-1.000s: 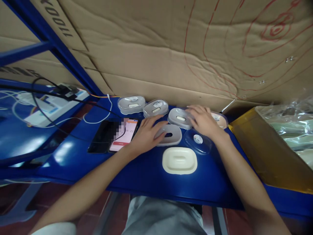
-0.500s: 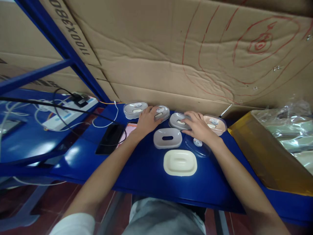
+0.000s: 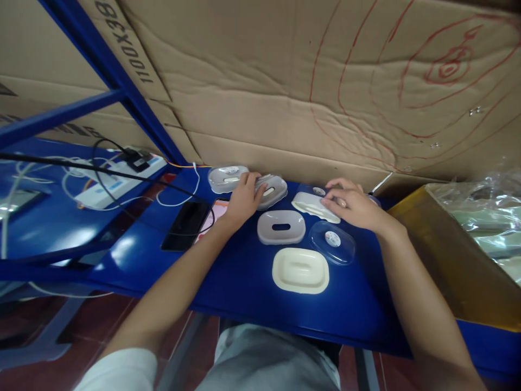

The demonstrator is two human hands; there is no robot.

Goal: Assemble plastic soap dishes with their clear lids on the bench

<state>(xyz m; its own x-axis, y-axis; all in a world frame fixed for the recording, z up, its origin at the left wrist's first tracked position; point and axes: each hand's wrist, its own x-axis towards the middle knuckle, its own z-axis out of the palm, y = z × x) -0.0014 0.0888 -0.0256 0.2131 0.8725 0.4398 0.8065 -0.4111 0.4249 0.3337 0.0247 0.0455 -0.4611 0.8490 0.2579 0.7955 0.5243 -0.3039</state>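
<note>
My left hand (image 3: pixel 243 197) grips the edge of a lidded soap box (image 3: pixel 271 190) at the back of the blue table (image 3: pixel 244 282), fingers curled over its clear lid. My right hand (image 3: pixel 353 205) holds a white insert tray (image 3: pixel 313 206), tilted and lifted off the box beneath it. In front lie a grey tray with a slot (image 3: pixel 280 227), a cream soap dish (image 3: pixel 300 270) and a loose clear lid (image 3: pixel 331 242). Another lidded box (image 3: pixel 225 178) sits further left.
A dark phone (image 3: pixel 185 225) and a lit phone partly under my left wrist lie left of the boxes. A power strip (image 3: pixel 118 179) with cables is at far left. Cardboard (image 3: pixel 285 92) walls the back. A yellow carton (image 3: pixel 451 260) with plastic bags stands right.
My left hand has closed on the lidded box it had reached. My right hand has lifted the white insert out of the box it was touching.
</note>
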